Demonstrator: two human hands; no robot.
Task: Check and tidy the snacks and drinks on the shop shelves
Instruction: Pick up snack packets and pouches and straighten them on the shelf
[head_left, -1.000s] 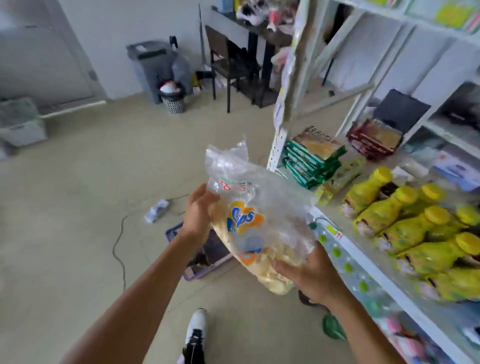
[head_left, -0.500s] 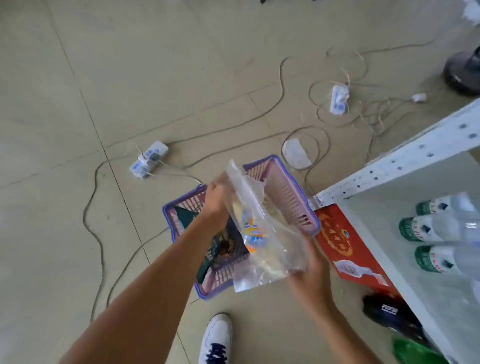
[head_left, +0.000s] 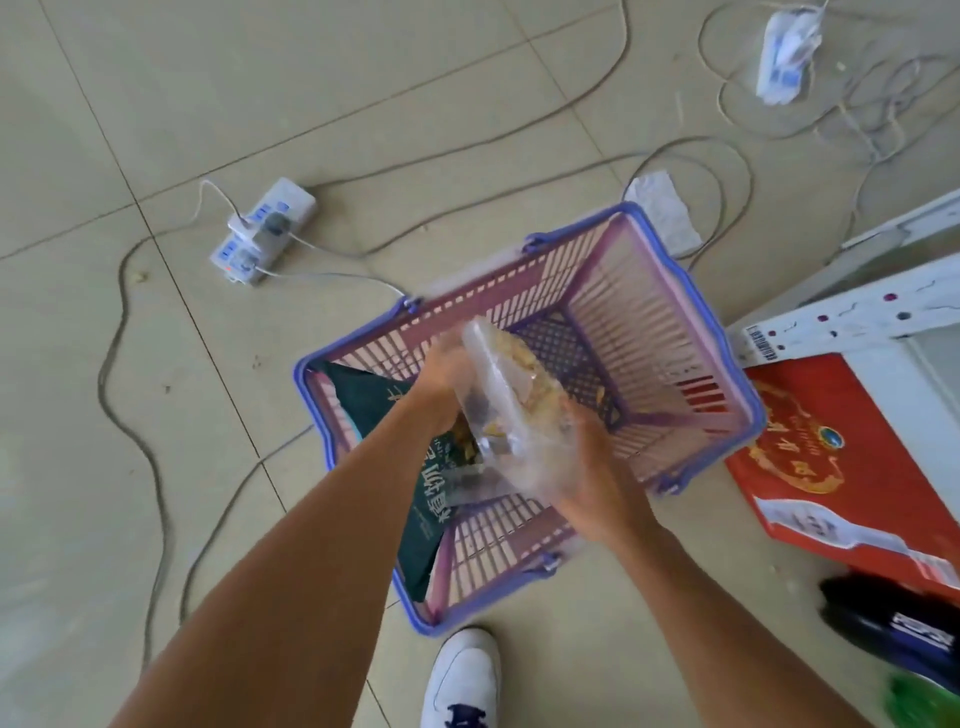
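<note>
Both hands hold a clear bag of chips (head_left: 511, 395) above a purple shopping basket (head_left: 719, 338) standing on the tiled floor (head_left: 130, 104). The left hand (head_left: 444, 371) grips the bag's far end, and the right hand (head_left: 587, 467) clasps its near end. A dark green packet (head_left: 382, 410) leans inside the basket's left wall. A red carton (head_left: 810, 467) lies just beside the basket, and a white power strip (head_left: 265, 228) lies well apart on the floor.

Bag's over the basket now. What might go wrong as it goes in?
The clear chip bag, gripped by the left hand and right hand, could have its chips crushed if dropped onto the hard slatted bottom of the basket. Loose cables and a power strip lie on the floor left of the white shoe; a step that way could snag them.
</note>
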